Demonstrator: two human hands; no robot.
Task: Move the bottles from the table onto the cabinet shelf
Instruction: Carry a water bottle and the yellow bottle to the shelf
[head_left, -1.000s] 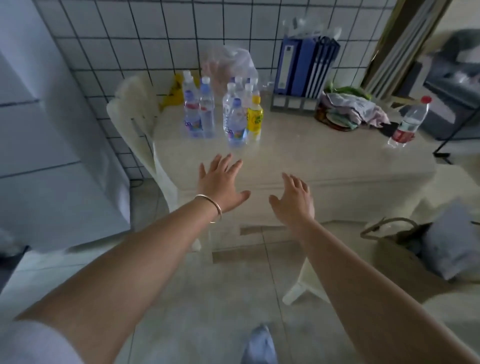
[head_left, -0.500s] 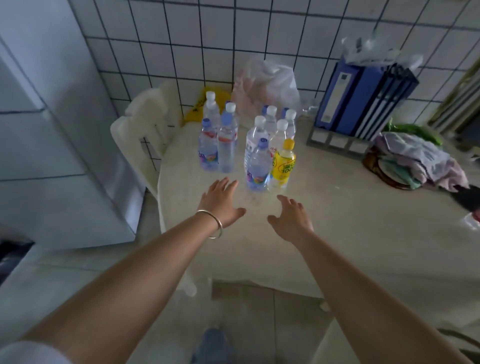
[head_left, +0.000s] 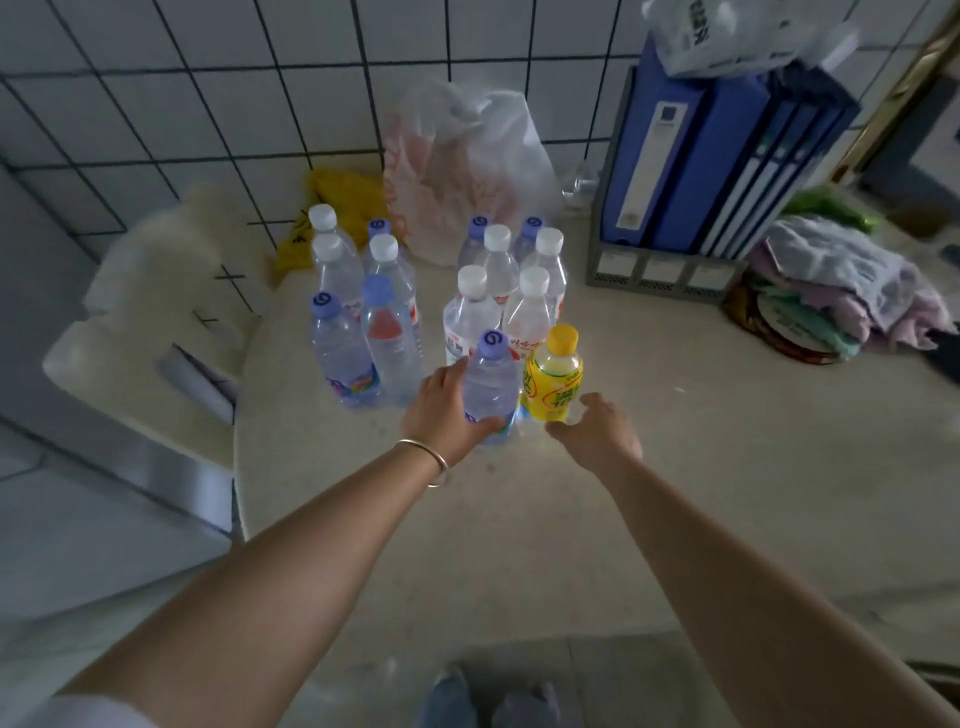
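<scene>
Left hand round the nearest bottle, right hand reaching for the yellow one.

My left fingers and thumb curl round the low body of the purple-capped bottle at the near edge of the cluster on the table; my right hand is spread, just beside the yellow bottle's base, gripping nothing yet. Both bottles look full, so I expect some weight, and the thin clear plastic should give and slide under a squeeze; the ribbed waist under the label is the best hold. Their bases are hidden behind my hands, the far bottles overlap so I can't count them surely, and I think my right fingertips stop short of the yellow bottle. The cabinet shelf isn't in view.
</scene>
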